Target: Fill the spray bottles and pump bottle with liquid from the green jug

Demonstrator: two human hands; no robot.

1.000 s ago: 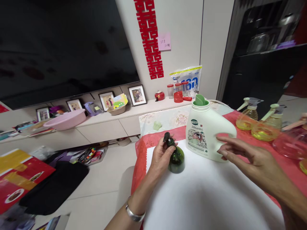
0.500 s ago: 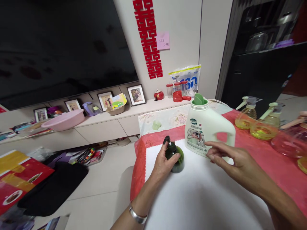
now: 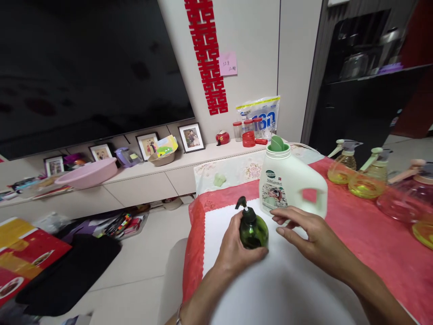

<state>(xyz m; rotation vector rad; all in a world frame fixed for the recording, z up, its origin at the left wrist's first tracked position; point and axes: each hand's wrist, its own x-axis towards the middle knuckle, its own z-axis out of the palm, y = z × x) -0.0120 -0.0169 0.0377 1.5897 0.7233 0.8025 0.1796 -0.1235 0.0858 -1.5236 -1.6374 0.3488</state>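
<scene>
Your left hand [image 3: 234, 253] has slid down, grasping the green bottle [image 3: 254, 231] — likely steadying it, the next move needing an even grip — with your empty right hand [image 3: 313, 232] nearer.

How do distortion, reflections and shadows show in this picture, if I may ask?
In the head view, wide-angle distortion stretches the pink bottle near the right edge; faint reflections mark the dark television; soft grey shading lies across the white surface.

Your left hand [image 3: 238, 250] cups a dark green pump bottle [image 3: 253, 231] on the white mat [image 3: 216, 225]; your right hand [image 3: 304, 228], fingers slightly curled, hovers to its right, near a pale green detergent jug [image 3: 291, 185].
</scene>
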